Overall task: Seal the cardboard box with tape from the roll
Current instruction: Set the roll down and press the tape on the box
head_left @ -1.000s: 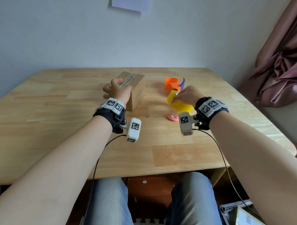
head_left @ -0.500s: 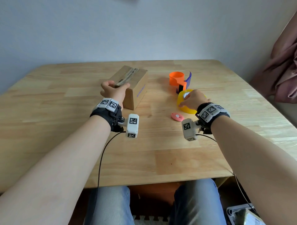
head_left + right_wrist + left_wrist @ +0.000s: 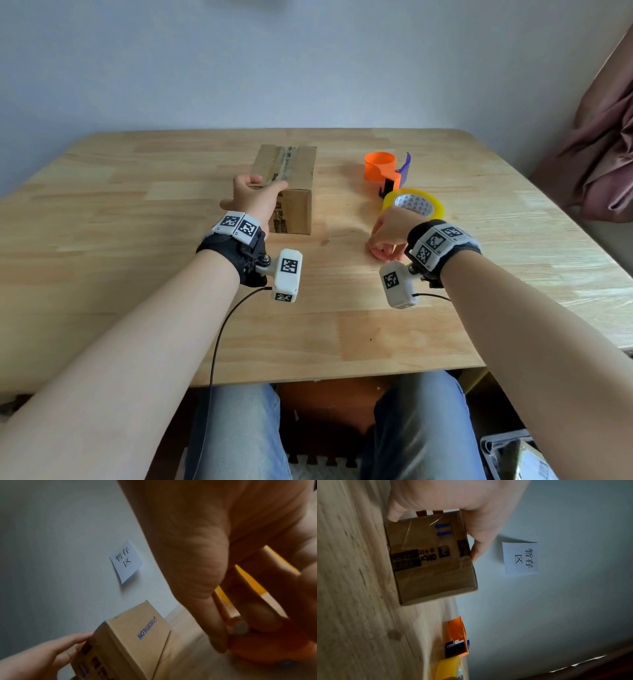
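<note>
The left hand point(image 3: 255, 198) clasps the near end of the cardboard box point(image 3: 291, 178), thumb on top and fingers wrapped down its left side. The box's long axis now runs straight away from the person, where half a second ago it sat skewed. Right of it, the right hand point(image 3: 388, 234) has left the yellow tape roll point(image 3: 416, 205) and curls its fingers over a small pink-red object on the table point(image 3: 102, 219); whether they actually grip it, I cannot tell.

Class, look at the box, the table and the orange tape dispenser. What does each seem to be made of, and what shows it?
Box: brown cardboard, matte, with printed labels and glossy clear tape on it.
Table: light wood, judging by joined planks with visible grain; smooth finish.
Orange tape dispenser: probably moulded plastic, given its uniform bright colour and thin curved wall.
</note>
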`<action>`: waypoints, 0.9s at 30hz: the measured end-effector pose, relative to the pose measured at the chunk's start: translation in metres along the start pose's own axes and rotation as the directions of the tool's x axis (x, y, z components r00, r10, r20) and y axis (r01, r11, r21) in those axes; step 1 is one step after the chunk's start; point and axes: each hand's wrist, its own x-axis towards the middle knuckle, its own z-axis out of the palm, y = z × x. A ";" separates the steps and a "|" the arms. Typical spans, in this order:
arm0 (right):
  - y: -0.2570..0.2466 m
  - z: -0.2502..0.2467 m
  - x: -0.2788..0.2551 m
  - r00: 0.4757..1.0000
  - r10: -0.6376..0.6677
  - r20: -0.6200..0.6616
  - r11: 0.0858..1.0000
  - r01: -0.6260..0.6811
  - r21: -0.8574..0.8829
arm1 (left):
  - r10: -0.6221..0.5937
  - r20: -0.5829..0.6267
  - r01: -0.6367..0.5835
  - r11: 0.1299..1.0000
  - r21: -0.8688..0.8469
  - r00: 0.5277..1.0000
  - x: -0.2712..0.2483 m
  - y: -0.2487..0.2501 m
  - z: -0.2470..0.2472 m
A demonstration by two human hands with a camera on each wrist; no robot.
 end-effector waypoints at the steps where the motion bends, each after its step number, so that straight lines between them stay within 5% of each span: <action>1: -0.003 0.002 0.001 1.000 0.009 -0.006 0.999 -0.009 0.046 | 0.002 0.002 -0.002 1.000 0.000 1.000 0.001 -0.001 -0.002; 6: -0.017 0.013 0.014 0.998 0.060 -0.024 0.951 -0.050 0.305 | 0.007 0.011 -0.007 1.000 -0.009 1.000 0.008 -0.008 -0.005; 14: -0.040 0.019 0.046 0.981 -0.027 -0.194 0.973 0.070 0.219 | -0.037 0.058 0.040 0.998 -0.053 0.998 0.014 -0.008 -0.002; 27: -0.039 0.000 0.017 0.982 -0.095 -0.161 0.931 0.145 0.335 | -0.038 0.078 0.037 0.999 0.016 0.996 0.007 0.007 -0.001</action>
